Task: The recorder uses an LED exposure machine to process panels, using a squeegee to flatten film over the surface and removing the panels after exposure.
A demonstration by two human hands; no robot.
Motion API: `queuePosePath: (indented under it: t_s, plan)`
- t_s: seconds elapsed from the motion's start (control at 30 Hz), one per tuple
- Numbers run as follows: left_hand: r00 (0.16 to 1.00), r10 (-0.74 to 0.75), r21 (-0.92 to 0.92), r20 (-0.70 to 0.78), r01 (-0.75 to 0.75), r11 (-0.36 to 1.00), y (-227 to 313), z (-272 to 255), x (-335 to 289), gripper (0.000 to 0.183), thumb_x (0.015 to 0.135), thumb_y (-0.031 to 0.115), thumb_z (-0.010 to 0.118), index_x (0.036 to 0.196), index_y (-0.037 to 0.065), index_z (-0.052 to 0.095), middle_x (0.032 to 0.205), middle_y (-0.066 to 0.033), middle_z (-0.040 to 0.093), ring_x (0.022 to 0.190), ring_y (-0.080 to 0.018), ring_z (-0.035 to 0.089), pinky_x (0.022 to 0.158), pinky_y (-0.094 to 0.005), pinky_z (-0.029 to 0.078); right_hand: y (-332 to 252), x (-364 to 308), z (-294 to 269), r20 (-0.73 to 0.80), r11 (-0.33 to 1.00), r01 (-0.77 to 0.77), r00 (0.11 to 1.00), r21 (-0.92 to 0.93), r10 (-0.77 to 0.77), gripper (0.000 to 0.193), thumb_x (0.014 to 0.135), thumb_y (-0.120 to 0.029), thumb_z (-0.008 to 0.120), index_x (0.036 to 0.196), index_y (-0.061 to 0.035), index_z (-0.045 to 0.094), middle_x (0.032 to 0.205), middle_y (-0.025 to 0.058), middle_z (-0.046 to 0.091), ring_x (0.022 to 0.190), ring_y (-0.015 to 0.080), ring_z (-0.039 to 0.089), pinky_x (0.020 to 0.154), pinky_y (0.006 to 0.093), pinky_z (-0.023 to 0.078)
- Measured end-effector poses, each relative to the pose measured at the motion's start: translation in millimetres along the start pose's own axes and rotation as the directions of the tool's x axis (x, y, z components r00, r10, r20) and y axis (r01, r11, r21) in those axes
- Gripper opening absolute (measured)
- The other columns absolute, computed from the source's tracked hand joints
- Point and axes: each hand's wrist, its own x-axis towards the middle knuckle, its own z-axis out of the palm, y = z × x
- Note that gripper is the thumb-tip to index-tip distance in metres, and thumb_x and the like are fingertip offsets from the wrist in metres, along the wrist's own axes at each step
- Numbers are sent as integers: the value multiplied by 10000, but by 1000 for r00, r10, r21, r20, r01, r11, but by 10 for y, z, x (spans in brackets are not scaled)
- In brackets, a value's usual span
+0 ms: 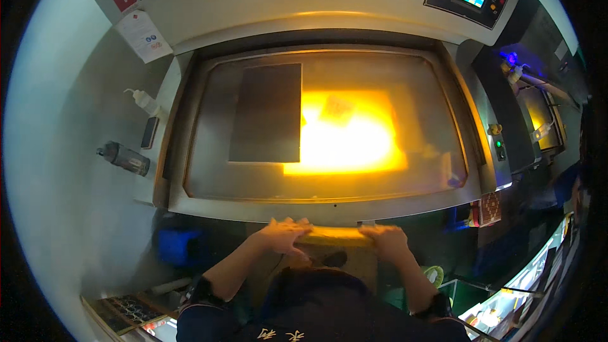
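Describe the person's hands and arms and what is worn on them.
The left hand and right hand are bare, with no gloves. The forearms are bare too, below dark sleeves. The dark top bears small, pale characters.

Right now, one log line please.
left hand: on yellow item, left end | right hand: same item, right end | dark panel: on machine bed

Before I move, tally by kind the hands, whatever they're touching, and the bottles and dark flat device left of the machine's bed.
Hands: 2 (left hand, right hand)
Yellow-lit object at both hands: 1
Bottles: 2 (white squeeze bottle, grey bottle)
Dark flat device: 1
Total: 6
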Motion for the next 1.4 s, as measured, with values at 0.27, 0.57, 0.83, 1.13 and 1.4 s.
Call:
queuePosePath:
  t_s: [0.27,0.57,0.83,1.13,1.4]
  plan:
    - [799,-371,223,-474,516,827,-2233,358,-2,622,880,144,555,1474,196,376,1514,8,400,1322,-396,439,1088,-606,291,-899,1776,472,-287,955,262,912,-139,-292,518,844,-178,576,1354,-245,515,1393,79,533,1221,303,555,1007,511,435]
    - [858,-292,251,-423,421,872,-3641,-1988,1081,619,858,91,566,1439,255,427,1365,-125,544,1255,-335,509,1066,-587,345,-651,4431,-403,-323,955,280,916,93,-237,630,748,-15,576,1345,-207,525,1308,108,562,1263,299,481,1055,465,369]
    - [754,-575,17,-318,611,792,-4898,-3976,2226,666,821,18,606,1429,225,430,1313,-219,550,1192,-394,549,1015,-479,460,-513,6659,-1758,-274,983,174,944,-61,-184,654,784,-150,673,1397,-269,477,1402,64,508,1243,313,508,1030,475,444]
    - [628,-99,304,-772,501,810,-5423,-4332,2662,663,812,-4,566,1406,260,436,1299,-84,579,1153,-357,571,917,-516,502,-321,7770,-1775,-531,972,133,819,-194,-218,604,850,-113,520,1428,-269,433,1470,55,450,1329,305,437,1125,462,334]
    - [783,-485,103,-389,560,822,-3934,-2556,1414,759,851,57,588,1519,200,258,1496,-180,383,1415,-369,300,1148,-619,163,-619,5399,-600,-387,904,200,853,-378,-351,527,839,-187,556,1364,-184,500,1338,128,511,1202,344,476,1050,542,354]
